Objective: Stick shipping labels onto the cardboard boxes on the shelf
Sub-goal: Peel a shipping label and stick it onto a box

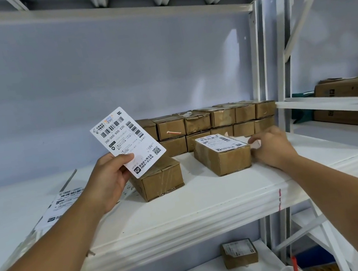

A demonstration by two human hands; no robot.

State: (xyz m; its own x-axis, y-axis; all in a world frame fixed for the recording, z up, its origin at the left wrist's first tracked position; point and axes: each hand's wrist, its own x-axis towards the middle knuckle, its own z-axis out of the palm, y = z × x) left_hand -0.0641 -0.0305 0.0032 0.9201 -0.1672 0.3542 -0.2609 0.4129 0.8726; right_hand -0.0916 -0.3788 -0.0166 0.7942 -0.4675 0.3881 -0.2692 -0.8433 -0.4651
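Cardboard box, unlabelled (159, 180), lies on the shelf (206, 203) directly below the shipping label (127, 140) pinched in the left hand (108, 180); right hand (270, 147), fingers curled, touches the labelled box (222, 154).

A stockroom or parcel-packing room, it seems. White steel racking (268, 89) with slotted uprights stands against a bare wall. Small taped cardboard boxes (208, 119) are stacked in rows on the shelf (206, 203), larger cartons (343, 90) fill the next bay, and printed barcode shipping labels (66, 198) lie loose.
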